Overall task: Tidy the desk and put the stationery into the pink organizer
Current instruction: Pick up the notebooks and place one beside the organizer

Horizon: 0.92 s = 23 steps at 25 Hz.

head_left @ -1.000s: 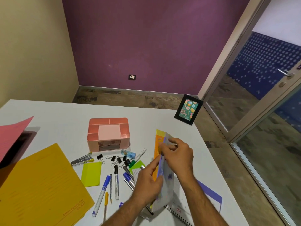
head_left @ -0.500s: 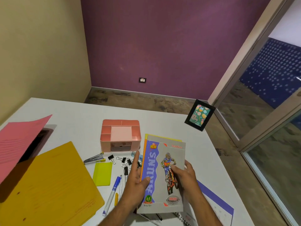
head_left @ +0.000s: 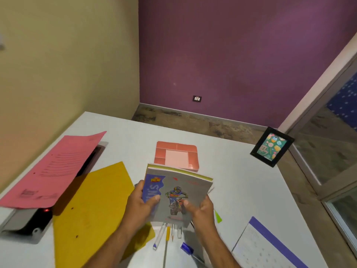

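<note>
Both hands grip a stack of notebooks (head_left: 178, 192) above the tabletop (head_left: 241, 180): left hand (head_left: 142, 206) and right hand (head_left: 201, 209) fingers closed on opposite edges, probably squaring them. The pink organizer (head_left: 176, 155) sits just beyond; pens (head_left: 168, 235) lie loose underneath.

Grey notebook cover with a motocross rider picture (head_left: 174, 198): "NEW" in yellow letters at the top of its blue side band; below it large white letters run sideways, with only "N'S" showing beside the left hand's (head_left: 142, 205) thumb.
Black-framed green card with cupcake drawings (head_left: 272, 146): cursive "Happy Birthday", partly legible.
Pink paper folder (head_left: 56, 167): printed lines and a dark heading, too blurred to read.
White calendar sheet with a purple edge (head_left: 270, 246): faint grid marks, unreadable.
</note>
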Motion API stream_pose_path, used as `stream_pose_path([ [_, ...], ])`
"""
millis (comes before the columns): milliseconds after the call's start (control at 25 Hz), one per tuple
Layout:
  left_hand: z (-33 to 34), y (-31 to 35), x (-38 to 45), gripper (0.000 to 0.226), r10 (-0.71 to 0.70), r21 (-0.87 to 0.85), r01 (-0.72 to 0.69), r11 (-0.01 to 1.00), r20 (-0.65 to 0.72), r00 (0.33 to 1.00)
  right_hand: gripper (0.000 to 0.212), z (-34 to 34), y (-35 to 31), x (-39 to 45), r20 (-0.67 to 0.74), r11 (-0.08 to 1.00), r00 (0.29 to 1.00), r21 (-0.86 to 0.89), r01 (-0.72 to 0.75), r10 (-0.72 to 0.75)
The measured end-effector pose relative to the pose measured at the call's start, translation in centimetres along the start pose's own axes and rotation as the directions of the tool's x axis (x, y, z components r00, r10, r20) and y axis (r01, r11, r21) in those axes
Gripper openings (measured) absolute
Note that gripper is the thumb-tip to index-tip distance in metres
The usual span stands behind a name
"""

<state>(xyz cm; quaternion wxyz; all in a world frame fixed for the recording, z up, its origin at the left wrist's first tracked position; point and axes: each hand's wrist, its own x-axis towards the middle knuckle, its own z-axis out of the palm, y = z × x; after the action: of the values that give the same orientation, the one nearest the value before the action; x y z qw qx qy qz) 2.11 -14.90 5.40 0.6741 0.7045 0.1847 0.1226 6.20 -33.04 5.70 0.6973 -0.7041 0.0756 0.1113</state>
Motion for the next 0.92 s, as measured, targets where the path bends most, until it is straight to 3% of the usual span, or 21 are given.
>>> stream_pose_path([
  [320, -8.6, -3.2, -0.5, 0.044, 0.010, -0.054, -0.021, 0.998, -0.197, 0.980, 0.053, 8.5, 2.2, -0.9, 0.180, 0.997, 0.983, -0.071, -0.013, 0.026],
  [560, -10.9, -6.6, -1.6, 0.046, -0.012, 0.027, 0.018, 0.999, -0.223, 0.975, 0.052, 10.4, 4.8, -2.4, 0.197, 0.984, 0.972, -0.146, -0.100, 0.129],
  [760, -11.5, -8.9, -2.0, 0.048, -0.124, 0.150, 0.151, 0.977, -0.173, 0.977, 0.052, 10.6, 6.1, -2.5, 0.176, 0.933, 0.974, -0.353, -0.069, 0.139],
  [920, -12.2, -9.4, -1.9, 0.061, -0.233, 0.298, 0.240, 0.924, -0.061, 0.971, 0.051, 10.3, 7.3, -2.2, 0.180, 0.754, 0.976, -0.656, 0.026, 0.122],
])
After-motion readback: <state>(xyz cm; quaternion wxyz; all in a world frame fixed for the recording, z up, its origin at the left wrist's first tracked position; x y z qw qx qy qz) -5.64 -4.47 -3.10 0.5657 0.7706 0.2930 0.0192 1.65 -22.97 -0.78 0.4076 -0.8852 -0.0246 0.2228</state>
